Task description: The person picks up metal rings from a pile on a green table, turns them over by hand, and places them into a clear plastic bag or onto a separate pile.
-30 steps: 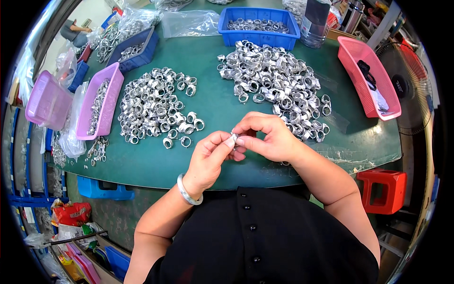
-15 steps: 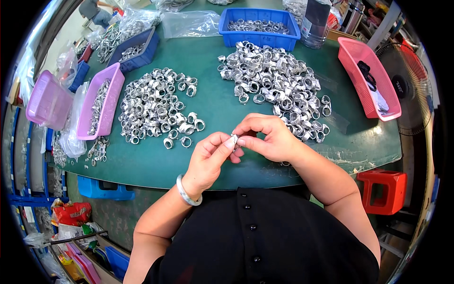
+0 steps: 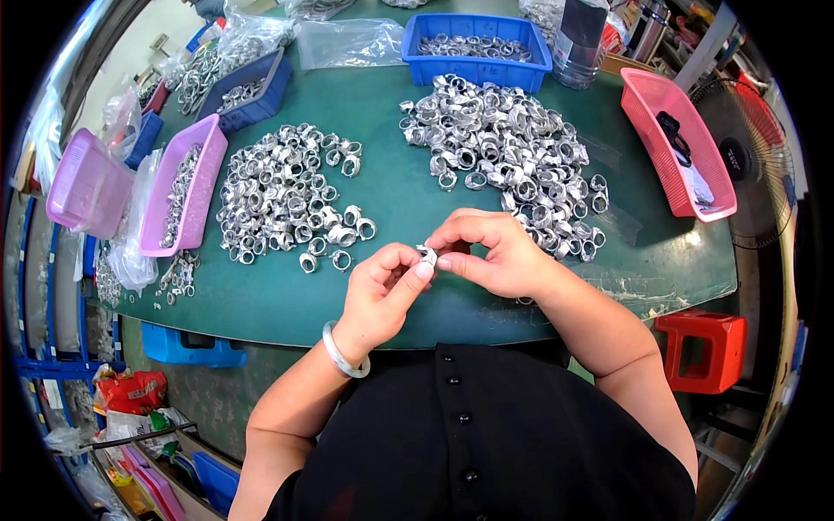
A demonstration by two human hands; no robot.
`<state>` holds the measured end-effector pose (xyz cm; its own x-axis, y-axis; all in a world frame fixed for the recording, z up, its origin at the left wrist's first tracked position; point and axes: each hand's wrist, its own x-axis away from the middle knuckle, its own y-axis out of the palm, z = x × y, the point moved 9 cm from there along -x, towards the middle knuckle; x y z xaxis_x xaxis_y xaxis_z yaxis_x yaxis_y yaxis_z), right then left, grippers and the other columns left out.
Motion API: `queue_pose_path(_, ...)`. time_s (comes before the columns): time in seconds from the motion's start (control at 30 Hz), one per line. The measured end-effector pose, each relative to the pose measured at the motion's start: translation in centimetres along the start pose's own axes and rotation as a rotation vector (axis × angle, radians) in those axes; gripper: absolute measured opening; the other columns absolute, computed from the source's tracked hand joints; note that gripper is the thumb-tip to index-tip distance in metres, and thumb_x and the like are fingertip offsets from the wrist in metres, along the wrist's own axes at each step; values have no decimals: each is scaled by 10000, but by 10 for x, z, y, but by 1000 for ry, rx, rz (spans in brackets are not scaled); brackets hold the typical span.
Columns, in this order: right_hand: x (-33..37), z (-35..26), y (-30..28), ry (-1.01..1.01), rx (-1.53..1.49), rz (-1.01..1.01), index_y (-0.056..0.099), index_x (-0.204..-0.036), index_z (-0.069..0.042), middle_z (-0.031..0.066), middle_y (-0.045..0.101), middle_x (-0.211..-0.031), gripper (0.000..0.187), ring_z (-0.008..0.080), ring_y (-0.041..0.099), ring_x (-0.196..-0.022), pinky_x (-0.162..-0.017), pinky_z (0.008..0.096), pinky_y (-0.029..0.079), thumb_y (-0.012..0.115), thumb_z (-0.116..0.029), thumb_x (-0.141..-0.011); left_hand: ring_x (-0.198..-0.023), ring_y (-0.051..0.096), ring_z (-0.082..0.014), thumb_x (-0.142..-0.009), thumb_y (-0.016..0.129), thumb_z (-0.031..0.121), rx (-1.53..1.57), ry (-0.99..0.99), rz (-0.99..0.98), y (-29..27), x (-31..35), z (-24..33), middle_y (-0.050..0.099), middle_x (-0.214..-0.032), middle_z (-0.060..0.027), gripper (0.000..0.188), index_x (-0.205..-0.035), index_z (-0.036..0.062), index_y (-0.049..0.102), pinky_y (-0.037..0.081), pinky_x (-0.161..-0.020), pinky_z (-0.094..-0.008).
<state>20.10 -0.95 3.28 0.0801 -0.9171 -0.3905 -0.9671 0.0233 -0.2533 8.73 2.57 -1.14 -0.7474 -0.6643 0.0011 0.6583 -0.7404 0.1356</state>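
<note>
A small silvery metal ring [image 3: 427,255] is pinched between thumb and forefinger of my left hand [image 3: 380,293], above the near part of the green table. My right hand [image 3: 495,257] is closed around the ring's right side, thumb and forefinger tips on it; the fingers partly cover the ring. Ahead and to the left lies a loose pile of similar rings [image 3: 282,195], a few strays at its near edge. A larger ring pile [image 3: 499,143] spreads beyond my right hand.
The green table [image 3: 382,95] also bears a blue bin [image 3: 478,73] of rings at the back, a second blue bin [image 3: 252,104], a pink basket [image 3: 208,187] with metal parts at left, and a pink-red basket [image 3: 638,130] at right. A fan [image 3: 756,161] and red stool [image 3: 704,352] stand right.
The ring has turned slightly between my fingers and shows more of itself. My left thumb has shifted down a little; my right hand is almost unmoved. A person at the far left has mostly left view.
</note>
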Motion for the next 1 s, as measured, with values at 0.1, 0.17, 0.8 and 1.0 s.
queue_pose_path(0.1, -2, -1, 0, -24, 2, 0, 641, -928, -35, 48, 603, -799, 158, 130, 594, -701, -620, 248, 477, 637, -19, -771, -780, 556, -94, -889, 555, 87, -7, 18, 2, -1, -1, 1, 590, -874, -28, 64, -887, 23, 556, 472, -718, -234)
queue_pose_path(0.17, -2, -1, 0, -22, -1, -3, 640, -929, -33, 49, 600, -800, 159, 127, 590, -695, -619, 247, 476, 635, -18, -771, -783, 555, -90, -884, 561, 79, 0, 24, -8, -1, -1, 1, 585, -882, -20, 55, -889, 26, 550, 473, -723, -234)
queue_pose_path(0.8, -1, -5, 2, -43, 42, 10, 620, -911, -18, 63, 598, -812, 149, 148, 596, -704, -605, 249, 480, 637, -1, -764, -743, 547, -108, -934, 437, 159, 104, 60, 67, -13, -8, 4, 565, -836, -29, 171, -1017, 36, 521, 446, -685, -252)
queue_pose_path(1.0, -1, -7, 3, -92, 47, -12, 621, -900, -22, 69, 599, -841, 155, 169, 605, -731, -611, 261, 483, 632, 20, -751, -709, 528, -121, -925, 430, 180, 298, -47, 12, -10, -11, -9, 570, -844, -44, 200, -1022, 26, 514, 440, -686, -262)
